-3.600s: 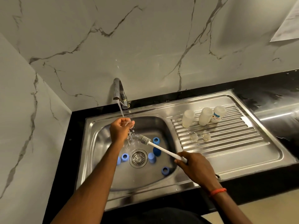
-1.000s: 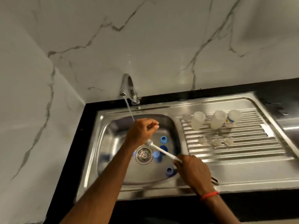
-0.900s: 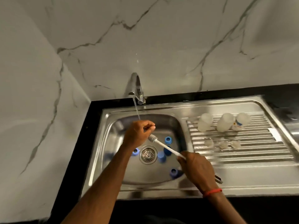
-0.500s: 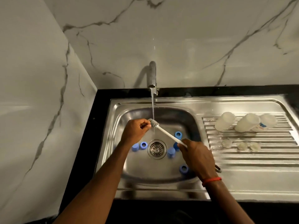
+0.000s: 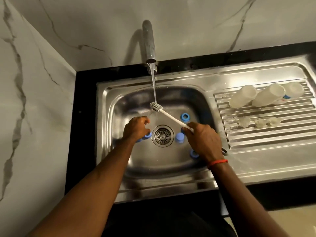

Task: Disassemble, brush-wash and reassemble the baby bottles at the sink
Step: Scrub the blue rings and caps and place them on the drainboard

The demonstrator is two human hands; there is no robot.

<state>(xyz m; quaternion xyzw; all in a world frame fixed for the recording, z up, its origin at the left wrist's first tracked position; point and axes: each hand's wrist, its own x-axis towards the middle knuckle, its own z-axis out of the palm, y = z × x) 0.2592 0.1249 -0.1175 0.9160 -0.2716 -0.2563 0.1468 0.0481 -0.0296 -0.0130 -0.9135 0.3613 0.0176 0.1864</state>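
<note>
My right hand (image 5: 202, 140) grips the white handle of the bottle brush (image 5: 171, 117). Its bristle head sits in the water stream from the faucet (image 5: 149, 43). My left hand (image 5: 136, 129) is low in the sink basin (image 5: 119, 106), left of the drain, with its fingers curled over a blue bottle part (image 5: 147, 136). Whether it grips that part is hidden. More blue rings and caps (image 5: 185, 117) lie around the drain. Three clear bottle bodies (image 5: 242, 98) lie on the drainboard, with three clear nipples (image 5: 244, 121) in front of them.
The drain strainer (image 5: 162, 136) sits in the middle of the basin. The ribbed steel drainboard (image 5: 256, 142) spreads to the right. A black counter edge (image 5: 82, 134) and marble walls close in the left and the back.
My left hand dropped from the brush head down to the blue parts by the drain. The brush head now sits alone in the stream. The view shifted left over the basin.
</note>
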